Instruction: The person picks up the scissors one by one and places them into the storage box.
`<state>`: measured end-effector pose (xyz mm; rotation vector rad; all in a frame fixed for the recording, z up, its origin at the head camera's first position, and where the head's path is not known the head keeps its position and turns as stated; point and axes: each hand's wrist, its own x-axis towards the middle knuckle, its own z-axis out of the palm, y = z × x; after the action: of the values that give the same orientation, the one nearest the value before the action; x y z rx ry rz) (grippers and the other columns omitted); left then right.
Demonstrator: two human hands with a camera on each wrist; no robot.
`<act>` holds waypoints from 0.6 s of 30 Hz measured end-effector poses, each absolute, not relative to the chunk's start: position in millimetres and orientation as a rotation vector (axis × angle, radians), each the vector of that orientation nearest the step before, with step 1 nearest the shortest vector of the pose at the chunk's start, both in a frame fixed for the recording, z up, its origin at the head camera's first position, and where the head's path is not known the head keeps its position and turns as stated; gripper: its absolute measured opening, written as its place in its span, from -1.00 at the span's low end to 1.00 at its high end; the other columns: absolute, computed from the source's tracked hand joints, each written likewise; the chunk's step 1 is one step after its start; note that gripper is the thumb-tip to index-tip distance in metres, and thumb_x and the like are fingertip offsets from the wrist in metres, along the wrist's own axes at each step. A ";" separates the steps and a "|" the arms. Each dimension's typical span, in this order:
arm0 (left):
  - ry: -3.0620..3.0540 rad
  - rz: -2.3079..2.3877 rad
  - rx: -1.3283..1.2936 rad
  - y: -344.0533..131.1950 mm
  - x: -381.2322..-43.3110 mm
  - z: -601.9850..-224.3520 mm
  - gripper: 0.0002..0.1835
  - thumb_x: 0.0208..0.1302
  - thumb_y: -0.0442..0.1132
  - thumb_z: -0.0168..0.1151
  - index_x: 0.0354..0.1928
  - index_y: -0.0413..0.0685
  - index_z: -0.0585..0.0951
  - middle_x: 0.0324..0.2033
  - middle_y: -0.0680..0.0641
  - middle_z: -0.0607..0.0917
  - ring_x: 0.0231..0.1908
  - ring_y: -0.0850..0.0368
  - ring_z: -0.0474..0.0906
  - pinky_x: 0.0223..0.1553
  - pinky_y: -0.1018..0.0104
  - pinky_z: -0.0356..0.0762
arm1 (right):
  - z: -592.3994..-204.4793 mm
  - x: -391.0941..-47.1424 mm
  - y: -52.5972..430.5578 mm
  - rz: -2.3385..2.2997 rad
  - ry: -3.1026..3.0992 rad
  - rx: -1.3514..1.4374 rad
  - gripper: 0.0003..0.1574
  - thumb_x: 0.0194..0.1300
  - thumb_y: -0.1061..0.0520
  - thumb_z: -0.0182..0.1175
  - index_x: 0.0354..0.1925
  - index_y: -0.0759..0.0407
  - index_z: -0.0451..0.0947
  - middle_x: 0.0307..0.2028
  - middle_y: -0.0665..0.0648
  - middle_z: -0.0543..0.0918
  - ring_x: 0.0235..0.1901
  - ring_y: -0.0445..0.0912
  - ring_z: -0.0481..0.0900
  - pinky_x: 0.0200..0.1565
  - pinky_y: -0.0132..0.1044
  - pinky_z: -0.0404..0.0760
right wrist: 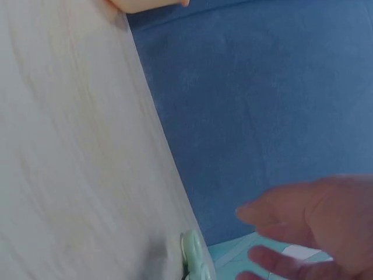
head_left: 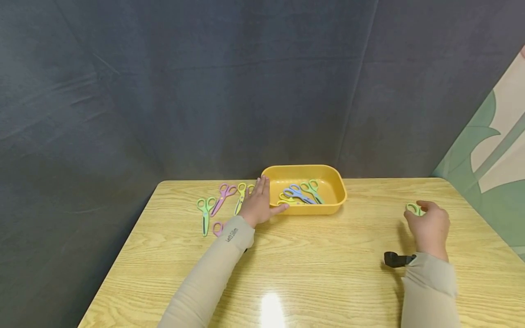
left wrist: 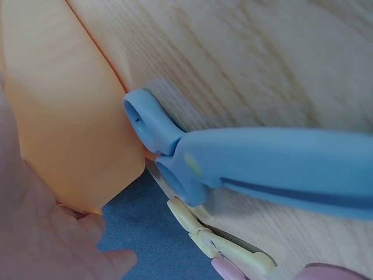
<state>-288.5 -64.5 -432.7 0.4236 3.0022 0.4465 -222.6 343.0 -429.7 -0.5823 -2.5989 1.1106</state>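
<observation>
My left hand (head_left: 257, 204) rests at the left end of a yellow plastic tray (head_left: 303, 210), fingers stretched along its side and thumb over the front rim. Blue, green and yellow scissors (head_left: 315, 191) lie inside. Beside the tray in the left wrist view lies another pair of blue scissors (left wrist: 274, 160), hidden behind my hand and sleeve in the head view. At the far right, my right hand (head_left: 430, 225) hovers with loosely bent fingers over light green scissors (head_left: 418, 209). The right wrist view has a gap between its fingertips and those green scissors (right wrist: 196, 251).
Left of the tray lie more scissors on the wooden table (head_left: 328, 264): a green pair (head_left: 206, 214), a purple pair (head_left: 223, 197), a yellow pair (head_left: 241, 190) and a partly covered purple handle (head_left: 217, 223). A dark curtain (head_left: 246, 91) hangs behind the table's back edge.
</observation>
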 end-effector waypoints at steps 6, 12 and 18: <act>3.012 0.464 0.425 -64.4 -288.9 -435.0 0.21 0.30 0.51 0.01 0.60 -0.23 -0.18 0.60 -0.19 -0.18 0.58 -0.07 -0.28 0.51 -0.20 -0.17 | -428.4 -219.4 348.6 1.150 -2.681 -0.803 -0.17 0.44 0.00 0.06 0.46 0.47 0.13 0.33 0.72 0.07 0.27 0.66 0.02 0.14 0.59 0.09; 3.006 0.455 0.418 -64.3 -288.2 -432.4 0.22 0.28 0.55 -0.02 0.60 -0.22 -0.18 0.60 -0.17 -0.18 0.59 -0.06 -0.27 0.51 -0.20 -0.17 | -431.1 -216.6 351.3 1.180 -2.713 -0.861 -0.13 0.44 -0.02 0.06 0.48 0.46 0.09 0.36 0.77 -0.05 0.29 0.69 -0.04 0.19 0.59 0.05; 3.005 0.446 0.420 -64.0 -290.6 -435.6 0.23 0.27 0.56 -0.05 0.60 -0.20 -0.20 0.60 -0.16 -0.20 0.59 -0.06 -0.28 0.51 -0.20 -0.18 | -437.9 -216.9 357.3 1.117 -2.734 -0.819 -0.16 0.30 0.16 0.09 0.44 0.53 0.14 0.31 0.76 0.10 0.20 0.66 0.12 0.06 0.39 0.28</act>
<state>-290.6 -64.0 -435.6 0.4204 3.0046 0.4458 -216.9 357.3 -437.9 -0.8191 -2.7341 1.1170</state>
